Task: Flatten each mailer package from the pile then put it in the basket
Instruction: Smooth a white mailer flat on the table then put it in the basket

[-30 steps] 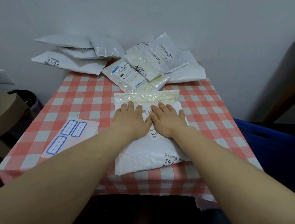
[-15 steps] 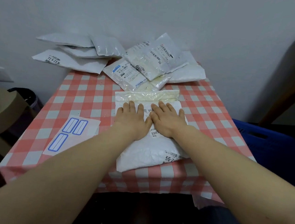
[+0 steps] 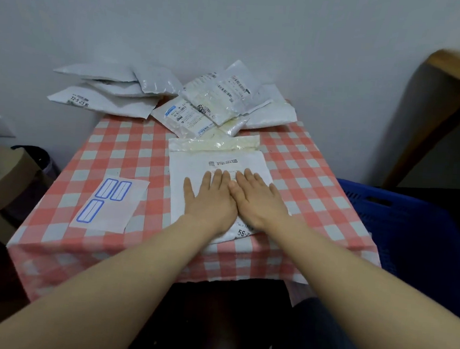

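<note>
White padded mailer (image 3: 190, 171) under our left hand (image 3: 210, 200) and right hand (image 3: 257, 201), fingers straight: pressing may slide it over the 6 o'clock edge.

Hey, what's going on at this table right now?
A person is pressing both flat hands, left hand and right hand, side by side on a white mailer package lying near the front of the checked table. The pile of other mailers waits at the back by the wall. The blue basket stands to the right of the table, and this package is not in it yet.
</note>
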The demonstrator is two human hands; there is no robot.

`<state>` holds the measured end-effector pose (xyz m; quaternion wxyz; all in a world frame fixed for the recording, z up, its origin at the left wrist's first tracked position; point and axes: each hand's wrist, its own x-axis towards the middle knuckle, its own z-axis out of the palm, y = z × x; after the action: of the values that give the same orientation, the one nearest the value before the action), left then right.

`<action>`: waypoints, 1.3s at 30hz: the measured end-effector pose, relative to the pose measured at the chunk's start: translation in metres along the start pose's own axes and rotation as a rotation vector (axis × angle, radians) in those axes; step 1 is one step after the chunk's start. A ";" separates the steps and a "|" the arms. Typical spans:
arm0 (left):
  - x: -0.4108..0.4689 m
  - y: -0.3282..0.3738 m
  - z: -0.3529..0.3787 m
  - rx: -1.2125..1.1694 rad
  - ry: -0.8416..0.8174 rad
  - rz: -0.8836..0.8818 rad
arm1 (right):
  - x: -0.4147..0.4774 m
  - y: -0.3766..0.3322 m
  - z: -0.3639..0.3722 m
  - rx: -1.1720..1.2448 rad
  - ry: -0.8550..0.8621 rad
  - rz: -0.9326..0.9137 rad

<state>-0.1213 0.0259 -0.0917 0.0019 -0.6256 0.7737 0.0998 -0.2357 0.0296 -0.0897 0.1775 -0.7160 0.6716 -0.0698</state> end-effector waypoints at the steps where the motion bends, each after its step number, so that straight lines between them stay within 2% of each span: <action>1: -0.001 0.000 0.003 -0.008 0.016 -0.002 | 0.000 0.001 0.004 0.011 0.029 0.001; 11: 0.001 0.000 0.015 -0.055 0.088 -0.015 | 0.001 0.005 0.018 0.032 0.147 -0.010; 15: 0.002 -0.002 0.012 -0.057 0.052 0.002 | 0.001 0.004 0.015 0.030 0.116 -0.020; 17: 0.009 -0.007 0.002 -0.088 0.035 0.027 | 0.004 0.006 0.002 0.104 0.070 -0.005; 19: 0.019 -0.017 -0.008 -0.057 0.112 0.029 | 0.016 0.009 -0.014 0.176 0.096 0.006; 21: 0.025 -0.027 -0.013 0.018 0.133 -0.003 | 0.028 0.011 -0.019 0.113 0.113 -0.003; 25: 0.028 -0.032 -0.001 0.015 0.031 -0.026 | 0.039 0.015 -0.003 0.017 -0.031 0.001; 32: 0.027 -0.031 0.005 0.028 0.041 -0.013 | 0.039 0.018 0.003 -0.028 -0.014 -0.010; 35: 0.032 -0.032 0.003 0.047 0.043 -0.003 | 0.041 0.014 -0.005 -0.141 0.037 -0.015; 37: 0.037 -0.032 -0.004 0.093 0.092 0.004 | 0.046 0.012 -0.016 -0.249 0.092 -0.020; 39: 0.043 -0.036 -0.009 0.118 0.150 -0.001 | 0.055 0.010 -0.022 -0.245 0.091 -0.056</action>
<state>-0.0951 -0.0241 -0.0940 -0.0192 -0.6306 0.7759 0.0069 -0.2474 -0.0286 -0.0798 0.0561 -0.7469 0.6621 -0.0243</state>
